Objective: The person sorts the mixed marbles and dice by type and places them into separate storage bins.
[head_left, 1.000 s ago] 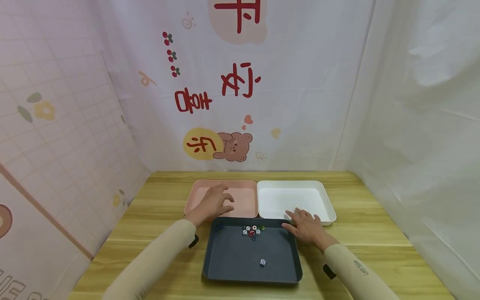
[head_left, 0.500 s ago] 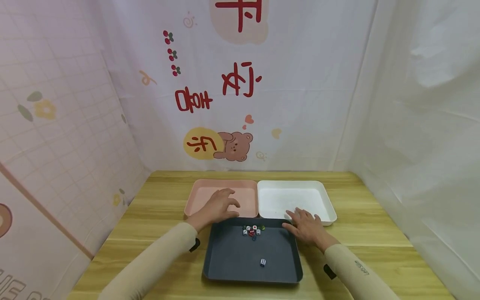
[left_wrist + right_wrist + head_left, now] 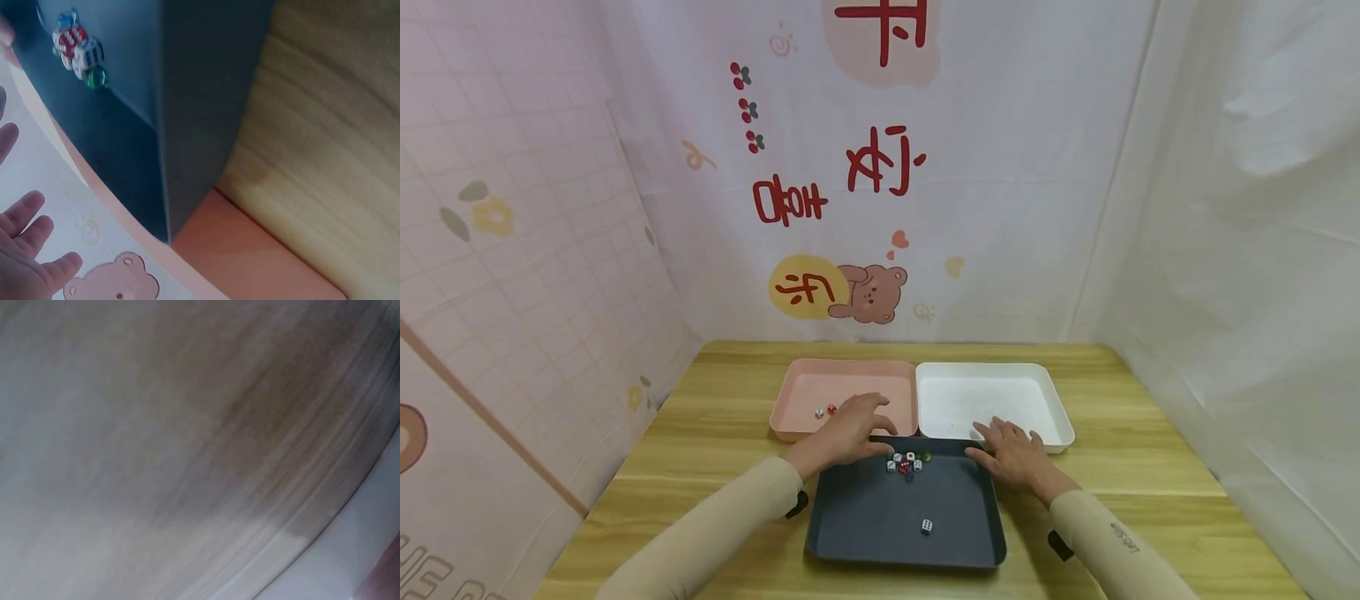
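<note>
Okay, head view: I've got the left hand (image 3: 848, 431) over the tray (image 3: 880, 529) rim, fingers loosely parted, nothing visibly held; bunched dice (image 3: 904, 466) sit inside, just beside its thumb. Right hand (image 3: 1011, 454) lies spread across a corner, its underside hidden. Left wrist: fingers (image 3: 39, 230) cropped by the edge. Right wrist: blurry wood (image 3: 281, 425), can't tell the grip.
</note>
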A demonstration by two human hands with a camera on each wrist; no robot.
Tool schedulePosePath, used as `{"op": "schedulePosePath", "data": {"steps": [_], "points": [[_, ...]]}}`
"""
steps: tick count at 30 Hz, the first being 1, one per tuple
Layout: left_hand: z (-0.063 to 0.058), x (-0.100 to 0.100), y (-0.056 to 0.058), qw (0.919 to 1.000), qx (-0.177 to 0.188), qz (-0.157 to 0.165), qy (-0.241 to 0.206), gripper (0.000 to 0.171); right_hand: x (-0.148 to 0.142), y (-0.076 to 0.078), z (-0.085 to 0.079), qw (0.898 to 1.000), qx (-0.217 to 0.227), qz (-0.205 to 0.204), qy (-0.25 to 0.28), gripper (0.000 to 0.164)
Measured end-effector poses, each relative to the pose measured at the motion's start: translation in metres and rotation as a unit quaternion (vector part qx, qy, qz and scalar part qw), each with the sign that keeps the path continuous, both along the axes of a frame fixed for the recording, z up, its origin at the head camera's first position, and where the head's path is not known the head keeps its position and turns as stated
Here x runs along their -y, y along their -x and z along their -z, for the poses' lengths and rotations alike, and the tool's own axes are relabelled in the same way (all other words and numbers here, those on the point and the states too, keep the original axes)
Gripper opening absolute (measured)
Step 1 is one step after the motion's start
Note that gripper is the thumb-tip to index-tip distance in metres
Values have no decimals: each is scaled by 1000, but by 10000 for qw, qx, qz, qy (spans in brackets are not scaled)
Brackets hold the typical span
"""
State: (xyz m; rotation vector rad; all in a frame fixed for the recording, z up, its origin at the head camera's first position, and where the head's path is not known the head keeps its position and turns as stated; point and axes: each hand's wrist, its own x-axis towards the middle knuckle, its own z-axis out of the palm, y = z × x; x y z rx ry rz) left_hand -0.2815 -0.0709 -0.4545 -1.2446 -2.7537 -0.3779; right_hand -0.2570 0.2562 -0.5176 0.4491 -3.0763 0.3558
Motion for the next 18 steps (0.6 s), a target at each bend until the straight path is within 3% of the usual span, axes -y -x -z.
{"op": "schedulePosePath", "data": {"steps": [8,18], "points": [[3,-13,-15,9993,184,268,182,28,2,-2,-3,9999,90,45,-73,69],[3,-24,-28,9968,126,713,352,27,1,-3,-1,9999,53,82,-57,68]]}}
